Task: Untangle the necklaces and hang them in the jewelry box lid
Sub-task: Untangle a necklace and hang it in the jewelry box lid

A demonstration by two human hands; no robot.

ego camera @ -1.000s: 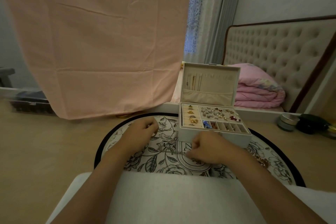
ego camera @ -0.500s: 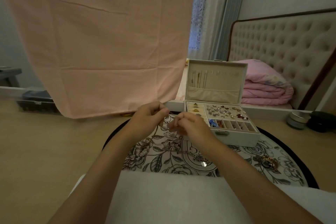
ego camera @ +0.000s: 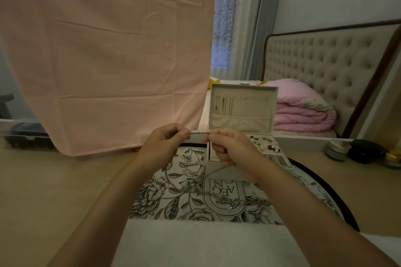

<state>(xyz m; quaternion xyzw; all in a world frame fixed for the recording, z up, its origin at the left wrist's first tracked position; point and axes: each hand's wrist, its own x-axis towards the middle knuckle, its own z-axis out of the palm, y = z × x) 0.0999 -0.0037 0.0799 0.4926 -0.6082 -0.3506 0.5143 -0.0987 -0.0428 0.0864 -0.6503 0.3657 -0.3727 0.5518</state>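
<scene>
A white jewelry box (ego camera: pixel 225 171) stands open on a round floral mat (ego camera: pixel 173 197). Its upright lid (ego camera: pixel 243 104) has several thin necklaces hanging at the left of its hook row. My left hand (ego camera: pixel 165 143) and my right hand (ego camera: pixel 230 149) are raised in front of the box, each pinching one end of a short taut stretch of silver necklace chain (ego camera: pixel 199 132). The rest of that chain drops from my right hand to a tangled pile of necklaces (ego camera: pixel 238 200) lying on the mat. My right hand hides the left part of the box tray.
Earrings and small pieces fill the tray compartments (ego camera: pixel 262 143). A pink cloth (ego camera: pixel 104 60) hangs at the back left. A bed with a folded pink quilt (ego camera: pixel 303 112) is behind the box. Small tins and a dark pouch (ego camera: pixel 366 151) sit on the floor at right.
Both hands rose from the mat to box height, lifting one chain out of the pile. They now stretch a short length of it between them.
</scene>
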